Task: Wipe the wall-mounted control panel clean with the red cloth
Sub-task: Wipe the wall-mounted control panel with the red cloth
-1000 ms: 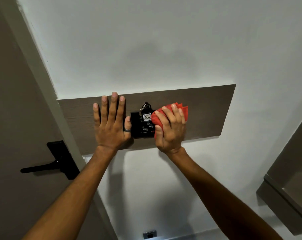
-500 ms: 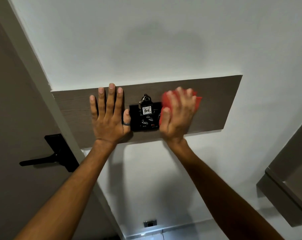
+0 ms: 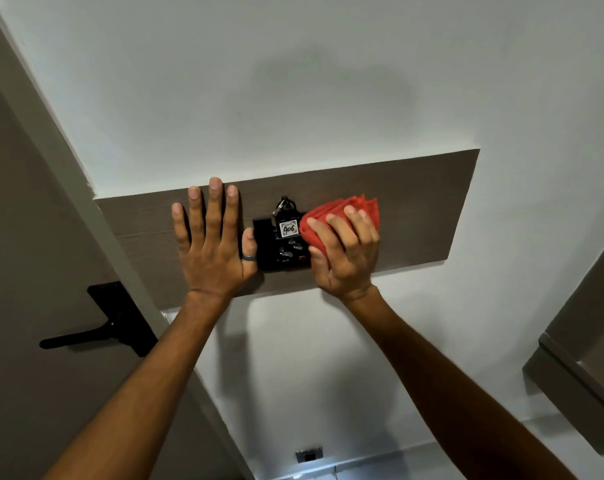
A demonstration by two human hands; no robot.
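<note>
A small black control panel (image 3: 276, 252) is fixed to a brown wooden wall board (image 3: 418, 209). A key tag marked 406 (image 3: 289, 228) hangs in its top slot. My right hand (image 3: 345, 254) grips a bunched red cloth (image 3: 331, 214) and presses it against the panel's right edge, covering that side. My left hand (image 3: 212, 244) lies flat on the board just left of the panel, fingers spread, a dark ring on the thumb touching the panel's left edge.
A brown door with a black lever handle (image 3: 96, 323) stands at the left beside the white frame. A brown cabinet or shelf edge (image 3: 577, 372) juts in at the lower right. A wall socket (image 3: 309, 455) sits low on the white wall.
My right hand swept the cloth out to the right of the panel, then came back left onto its right edge. My left hand stayed flat in place.
</note>
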